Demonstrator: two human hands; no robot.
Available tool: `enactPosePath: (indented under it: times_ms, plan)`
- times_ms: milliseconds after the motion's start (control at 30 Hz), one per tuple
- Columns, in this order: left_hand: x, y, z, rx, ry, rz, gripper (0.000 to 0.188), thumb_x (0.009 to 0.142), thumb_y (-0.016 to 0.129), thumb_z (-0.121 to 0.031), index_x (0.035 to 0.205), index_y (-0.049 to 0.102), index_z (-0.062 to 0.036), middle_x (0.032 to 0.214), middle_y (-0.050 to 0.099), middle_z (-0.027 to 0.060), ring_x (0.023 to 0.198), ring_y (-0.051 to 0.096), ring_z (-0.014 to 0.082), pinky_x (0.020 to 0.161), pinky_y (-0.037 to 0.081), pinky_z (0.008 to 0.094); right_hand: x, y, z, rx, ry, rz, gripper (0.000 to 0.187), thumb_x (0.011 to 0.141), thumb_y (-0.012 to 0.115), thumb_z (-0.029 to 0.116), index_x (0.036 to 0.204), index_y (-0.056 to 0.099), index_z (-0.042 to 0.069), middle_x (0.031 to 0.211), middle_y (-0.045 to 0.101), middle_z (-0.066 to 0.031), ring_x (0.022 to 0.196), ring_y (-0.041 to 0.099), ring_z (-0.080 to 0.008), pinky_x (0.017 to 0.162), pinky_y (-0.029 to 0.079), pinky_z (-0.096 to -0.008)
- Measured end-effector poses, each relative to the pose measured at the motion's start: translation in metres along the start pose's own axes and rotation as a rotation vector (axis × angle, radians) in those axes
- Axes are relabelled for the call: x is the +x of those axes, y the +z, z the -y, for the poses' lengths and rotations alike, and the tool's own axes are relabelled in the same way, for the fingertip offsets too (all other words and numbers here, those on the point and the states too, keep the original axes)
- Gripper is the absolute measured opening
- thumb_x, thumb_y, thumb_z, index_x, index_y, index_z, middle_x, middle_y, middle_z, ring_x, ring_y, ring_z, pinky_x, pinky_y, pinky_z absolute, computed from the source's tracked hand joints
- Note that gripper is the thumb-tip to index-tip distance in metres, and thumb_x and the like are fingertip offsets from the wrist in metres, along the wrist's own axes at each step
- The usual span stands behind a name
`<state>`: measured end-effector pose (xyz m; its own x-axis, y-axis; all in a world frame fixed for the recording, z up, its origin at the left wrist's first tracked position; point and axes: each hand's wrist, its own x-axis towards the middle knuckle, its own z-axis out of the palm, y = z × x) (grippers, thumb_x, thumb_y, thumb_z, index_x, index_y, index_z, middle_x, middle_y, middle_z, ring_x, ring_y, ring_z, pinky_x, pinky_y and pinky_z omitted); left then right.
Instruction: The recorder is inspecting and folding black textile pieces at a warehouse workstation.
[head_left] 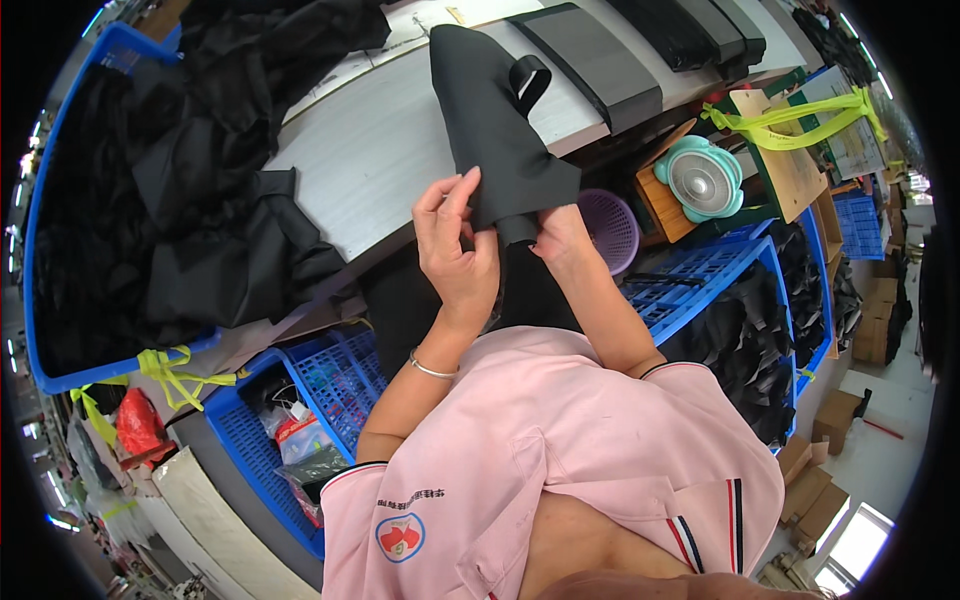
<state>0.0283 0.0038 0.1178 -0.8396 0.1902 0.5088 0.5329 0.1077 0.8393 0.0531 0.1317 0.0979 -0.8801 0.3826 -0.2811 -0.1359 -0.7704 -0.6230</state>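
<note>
Both hands hold a black fabric piece [500, 120] above the front edge of the grey worktable [350, 170]. A short black strap loop stands out from its right side. At its lower left edge, my left hand [455, 235] is closed, the thumb and fingers pinching the cloth. My right hand [560, 232] grips the lower right corner, most of its fingers hidden beneath the fabric. Between the hands the lower edge of the cloth is folded or rolled over. The far end of the piece rests over the tabletop.
Blue crates of black fabric stand at left [40, 290] and right [700, 285]. Flat black-and-grey pieces [585, 65] lie on the table's far right. A teal fan [705, 178] and purple basket [610, 230] sit beside my right arm. A blue basket [255, 450] holds plastic packets.
</note>
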Motion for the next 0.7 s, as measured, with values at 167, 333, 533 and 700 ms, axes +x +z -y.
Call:
enactPosePath:
  times_ms: [167,333,533,700]
  plan:
    - [-0.005,0.003,-0.005,-0.017,-0.02,0.045,0.059,0.074,0.064,0.018,0.125,0.067,-0.0102,0.119,0.056,0.0063,0.075,0.052,0.0086,0.064,0.047,0.0213,-0.001,-0.009,-0.009,0.092,-0.032,0.055,0.035,0.091,0.066,0.014,0.123,0.058,0.002,0.113,0.066,-0.0106,0.098,0.067,-0.0212,0.085,0.059,-0.0358]
    - [-0.009,0.008,-0.004,-0.042,-0.025,0.034,0.057,0.075,0.068,0.016,0.126,0.067,-0.01,0.119,0.055,0.0063,0.075,0.051,0.007,0.063,0.047,0.0202,0.0,-0.006,-0.014,0.205,0.055,-0.014,0.034,0.093,0.065,0.019,0.123,0.058,0.004,0.112,0.066,-0.0107,0.097,0.068,-0.0212,0.084,0.059,-0.0363]
    - [-0.012,0.008,0.005,-0.051,-0.015,0.038,0.057,0.076,0.068,0.016,0.127,0.066,-0.0094,0.12,0.054,0.0051,0.076,0.05,0.0053,0.062,0.046,0.0192,0.012,-0.019,-0.025,0.192,-0.007,0.099,0.032,0.095,0.061,0.02,0.122,0.057,0.003,0.111,0.065,-0.0108,0.094,0.067,-0.0216,0.08,0.06,-0.0374]
    - [-0.014,0.004,0.013,-0.164,-0.033,0.062,0.058,0.079,0.06,0.015,0.133,0.061,-0.0052,0.127,0.05,0.0106,0.091,0.053,0.009,0.07,0.047,0.0202,0.018,-0.013,-0.03,0.141,-0.044,0.011,0.033,0.098,0.057,0.02,0.126,0.055,0.002,0.114,0.064,-0.0115,0.097,0.066,-0.0221,0.083,0.059,-0.0371]
